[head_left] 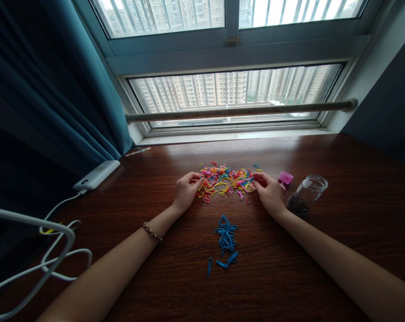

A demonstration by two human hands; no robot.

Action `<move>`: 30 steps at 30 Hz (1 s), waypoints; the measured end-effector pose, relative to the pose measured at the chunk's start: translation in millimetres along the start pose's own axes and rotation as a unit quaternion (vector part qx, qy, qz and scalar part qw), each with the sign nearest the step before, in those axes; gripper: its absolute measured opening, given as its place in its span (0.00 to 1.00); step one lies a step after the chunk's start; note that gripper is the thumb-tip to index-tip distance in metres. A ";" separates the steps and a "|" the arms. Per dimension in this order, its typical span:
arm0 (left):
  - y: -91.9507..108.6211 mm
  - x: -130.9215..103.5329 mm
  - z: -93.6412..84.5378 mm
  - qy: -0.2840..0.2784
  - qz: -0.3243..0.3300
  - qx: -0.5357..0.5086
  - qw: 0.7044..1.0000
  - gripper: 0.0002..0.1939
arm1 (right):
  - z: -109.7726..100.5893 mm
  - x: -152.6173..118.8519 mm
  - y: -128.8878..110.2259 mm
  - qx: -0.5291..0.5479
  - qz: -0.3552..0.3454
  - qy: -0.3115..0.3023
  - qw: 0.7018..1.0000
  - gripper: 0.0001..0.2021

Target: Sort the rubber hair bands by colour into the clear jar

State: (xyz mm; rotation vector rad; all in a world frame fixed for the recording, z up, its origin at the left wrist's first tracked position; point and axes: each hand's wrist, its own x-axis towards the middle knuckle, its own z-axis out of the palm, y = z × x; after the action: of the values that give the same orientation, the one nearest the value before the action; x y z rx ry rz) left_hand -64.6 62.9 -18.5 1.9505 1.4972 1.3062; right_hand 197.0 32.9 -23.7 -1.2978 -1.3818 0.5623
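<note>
A loose heap of small rubber bands (pixel 227 179) in pink, red, yellow and blue lies on the table ahead of me. My left hand (pixel 188 190) rests at the heap's left edge, thumb and fingers pinched together; what is between the tips is too small to make out. At the right edge, my right hand (pixel 268 192) has its fingertips closed at a blue rubber band (pixel 251 180). Nearer to me, apart from the heap, is a small pile of blue rubber bands (pixel 227 237). One blue band (pixel 209 266) lies alone to its left.
A clear glass jar (pixel 308 194) with dark contents leans to the right beside my right wrist, near a pink clip-like piece (pixel 285 177). At left are a white power strip (pixel 97 174), looped white cable (pixel 66 241) and a blue curtain (pixel 98 98). A window rail (pixel 236 112) runs behind.
</note>
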 end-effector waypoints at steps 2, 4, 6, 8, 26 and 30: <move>-0.6 -0.3 -0.3 -0.002 -0.002 0.013 1.000 0.12 | -0.1 -0.6 -0.6 -0.004 -0.003 0.001 1.000 0.11; -0.7 -0.6 -0.4 -0.004 -0.002 0.023 1.000 0.12 | 0.1 -1.1 -0.8 -0.011 -0.004 0.002 1.000 0.12; -0.3 -0.7 -0.5 -0.003 0.000 0.029 1.000 0.11 | 0.4 -1.3 -0.4 -0.018 -0.004 0.002 1.000 0.12; 0.2 -0.9 -0.4 0.000 0.002 0.032 0.999 0.10 | 0.8 -1.2 0.1 -0.022 -0.005 0.006 1.000 0.12; 1.0 -2.3 1.0 -0.005 0.016 0.011 1.000 0.10 | 8.9 -47.5 -66.6 0.100 -0.175 -0.302 0.932 0.06; 1.6 -3.3 0.0 -0.022 0.037 0.019 0.999 0.09 | 9.5 -55.2 -71.0 0.108 -0.225 -0.454 0.855 0.07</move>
State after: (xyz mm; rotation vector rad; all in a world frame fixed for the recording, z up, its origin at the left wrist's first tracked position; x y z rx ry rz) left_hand -63.7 59.4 -18.8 2.0640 1.4511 1.2641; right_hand 150.2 -34.1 15.0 -0.4492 -2.2276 1.0303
